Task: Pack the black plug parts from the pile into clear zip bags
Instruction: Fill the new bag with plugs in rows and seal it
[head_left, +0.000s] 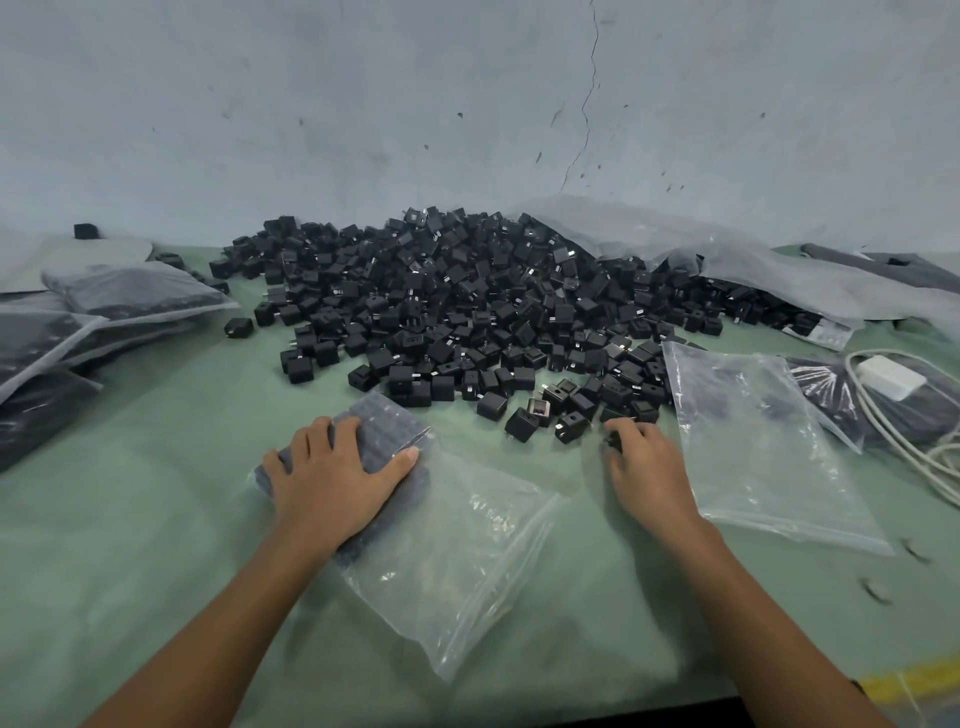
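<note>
Plug parts (492, 406), small black cubes with short metal prongs, lie in a broad loose pile (467, 291) on the green table (156, 519), against the wall, its near edge just ahead of both hands. A clear zip bag (457, 561) lies flat in front of the person, its far end already filled with parts set in neat rows and its near end slack. The left hand (332, 473) rests on that filled end with straight, spread fingers, pressing it flat. The right hand (649, 467) reaches the pile's near edge, fingers curled down over a dark part; whether they actually pinch it I cannot tell. Each part looks hard, light and rigid, so a thumb-and-finger pinch across two flat faces should serve, keeping off the prongs. The bag film looks thin, soft and slippery, so it is best held at its mouth while the rows are pinned down. Spare bags (753, 441) lie just right of the right hand, filled bags (130, 296) are stacked at far left, and a white charger (891, 379) with its cable sits at far right.
</note>
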